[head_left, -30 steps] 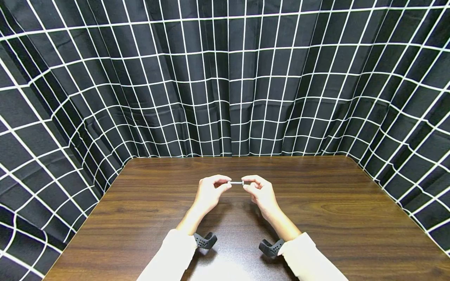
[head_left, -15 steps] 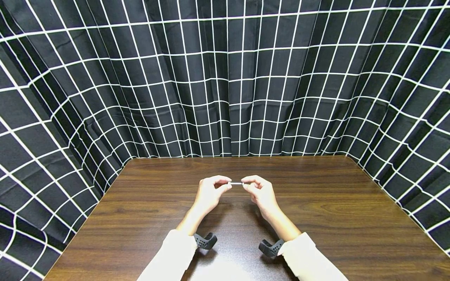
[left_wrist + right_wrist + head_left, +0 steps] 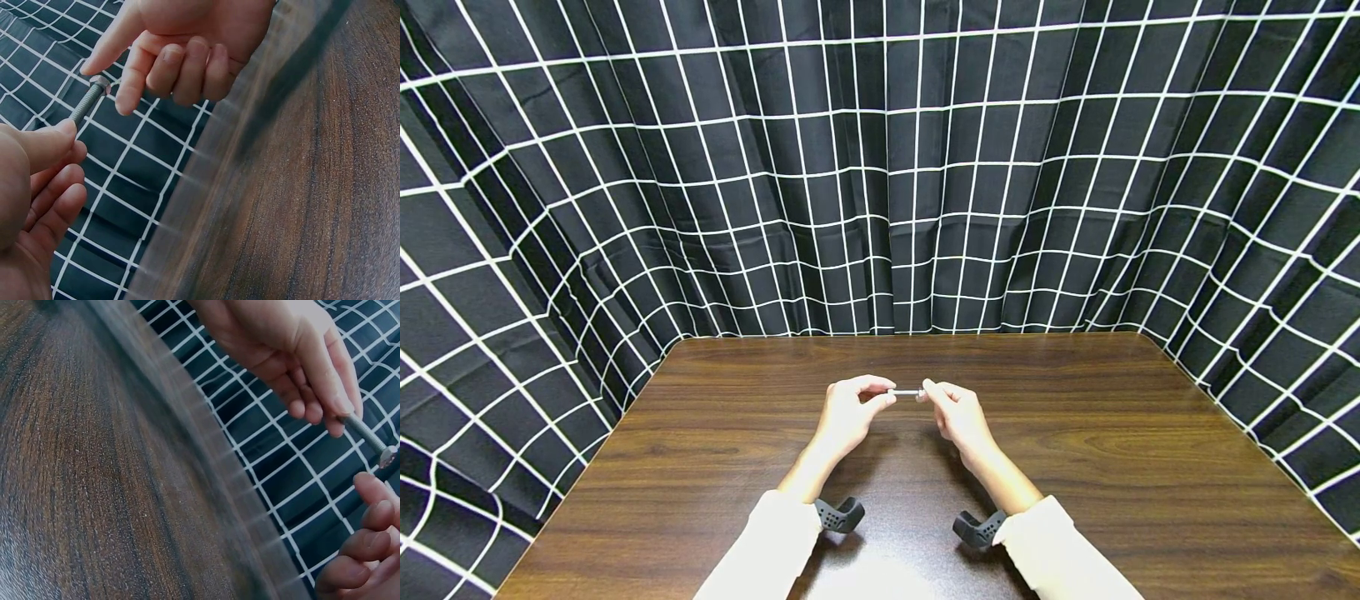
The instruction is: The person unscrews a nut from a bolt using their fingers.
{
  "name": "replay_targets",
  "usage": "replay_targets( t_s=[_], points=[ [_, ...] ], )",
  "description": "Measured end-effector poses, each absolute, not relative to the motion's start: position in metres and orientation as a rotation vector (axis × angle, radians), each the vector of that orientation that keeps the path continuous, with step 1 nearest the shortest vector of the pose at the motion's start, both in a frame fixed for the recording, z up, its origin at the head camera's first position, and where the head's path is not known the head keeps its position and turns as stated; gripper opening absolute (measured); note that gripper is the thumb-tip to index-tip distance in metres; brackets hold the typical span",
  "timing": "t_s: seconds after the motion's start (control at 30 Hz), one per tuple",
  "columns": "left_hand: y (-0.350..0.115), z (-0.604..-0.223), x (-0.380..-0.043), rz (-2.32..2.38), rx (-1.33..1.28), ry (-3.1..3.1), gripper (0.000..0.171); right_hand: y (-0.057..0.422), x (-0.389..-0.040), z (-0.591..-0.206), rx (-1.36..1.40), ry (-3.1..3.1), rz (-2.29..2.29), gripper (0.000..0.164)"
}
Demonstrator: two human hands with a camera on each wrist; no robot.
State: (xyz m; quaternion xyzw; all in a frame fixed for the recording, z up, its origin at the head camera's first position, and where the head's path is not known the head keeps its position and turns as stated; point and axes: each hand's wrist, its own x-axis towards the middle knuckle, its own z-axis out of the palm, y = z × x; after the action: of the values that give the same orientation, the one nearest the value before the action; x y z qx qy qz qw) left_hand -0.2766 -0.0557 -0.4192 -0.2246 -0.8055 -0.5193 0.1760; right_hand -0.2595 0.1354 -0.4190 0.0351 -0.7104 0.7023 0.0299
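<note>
A metal bolt [image 3: 906, 392] with a threaded shank lies roughly level between the two hands, raised over the table. My left hand [image 3: 847, 410] pinches the shank's far end between thumb and index finger, covering that end. The hex-shaped end [image 3: 100, 84] points at my right hand [image 3: 958, 415]. In the left wrist view, the right thumb and index finger stand spread on either side of that hex end, one tip close by it. The right hand's other fingers [image 3: 187, 72] are bent toward the palm. In the right wrist view, the bolt [image 3: 365, 433] juts from the left fingertips.
The brown wooden table [image 3: 737, 417] spreads beneath both hands. Behind and beside it hangs a black curtain [image 3: 865, 192] with a white grid. Dark bands [image 3: 841, 515] are worn at the wrists, below white sleeves [image 3: 767, 542].
My right thumb and index finger have come off the hex end and parted, with the thumb shifted up past it. The left hand keeps its pinch on the bolt and has barely moved.
</note>
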Motion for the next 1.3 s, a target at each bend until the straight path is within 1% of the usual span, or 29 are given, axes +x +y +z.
replay_targets(
  t_s=[0.2, 0.57, 0.7, 0.83, 1.03, 1.1, 1.2, 1.3],
  points=[
    [-0.0548, -0.4193, -0.2758, -1.488, -0.663, -2.273, 0.014, 0.1336, -0.2580, -0.4196, 0.091, -2.204, 2.149, 0.037],
    [-0.0557, -0.4191, -0.2750, -1.480, -0.675, -2.276, 0.013, 0.1320, -0.2572, -0.4212, 0.162, -2.165, 2.180, 0.037],
    [-0.0560, -0.4177, -0.2745, -1.475, -0.669, -2.279, 0.014, 0.1332, -0.2576, -0.4203, 0.181, -2.158, 2.208, 0.030],
    [-0.0562, -0.4177, -0.2751, -1.482, -0.668, -2.273, 0.015, 0.1348, -0.2590, -0.4193, 0.199, -2.150, 2.235, 0.017],
    [-0.0563, -0.4165, -0.2741, -1.508, -0.648, -2.268, 0.014, 0.1354, -0.2593, -0.4195, 0.223, -2.106, 2.291, 0.007],
    [-0.0565, -0.4161, -0.2738, -1.513, -0.644, -2.267, 0.014, 0.1349, -0.2588, -0.4203, 0.228, -2.083, 2.303, 0.009],
    [-0.0567, -0.4165, -0.2742, -1.506, -0.647, -2.266, 0.014, 0.1339, -0.2578, -0.4213, 0.251, -2.052, 2.301, 0.019],
    [-0.0569, -0.4171, -0.2748, -1.494, -0.656, -2.257, 0.014, 0.1330, -0.2574, -0.4229, 0.290, -2.030, 2.280, 0.021]
  ],
)
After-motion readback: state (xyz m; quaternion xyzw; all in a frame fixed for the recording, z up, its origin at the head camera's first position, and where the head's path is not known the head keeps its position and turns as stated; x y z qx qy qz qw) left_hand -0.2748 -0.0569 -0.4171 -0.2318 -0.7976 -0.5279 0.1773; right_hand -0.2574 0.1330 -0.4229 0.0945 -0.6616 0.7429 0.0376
